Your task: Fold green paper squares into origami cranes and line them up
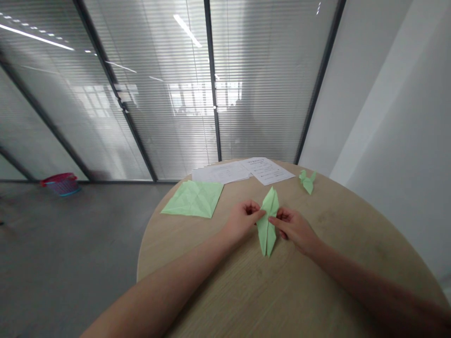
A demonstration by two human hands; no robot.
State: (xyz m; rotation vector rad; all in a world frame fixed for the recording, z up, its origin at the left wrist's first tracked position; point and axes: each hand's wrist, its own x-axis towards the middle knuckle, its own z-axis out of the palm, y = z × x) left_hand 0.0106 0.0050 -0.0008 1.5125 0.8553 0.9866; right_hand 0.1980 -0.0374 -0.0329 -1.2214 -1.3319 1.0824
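Observation:
A narrow folded green paper [268, 230] stands out over the table, pointed at its top and split into two points at its lower end. My left hand [244, 218] pinches its left edge, thumb on the front face. On the opposite edge my right hand [295, 228] grips it between thumb and curled fingers. Both thumbs rest close to the centre slit. Behind my left hand lies a creased green sheet [194, 199]. A small folded green figure [307, 181] sits towards the back right of the table.
White printed sheets [266, 171] lie at the back of the round wooden table [352, 225]. A red and blue basket [62, 184] is on the floor at the left. Glass panels with blinds and a white wall stand behind.

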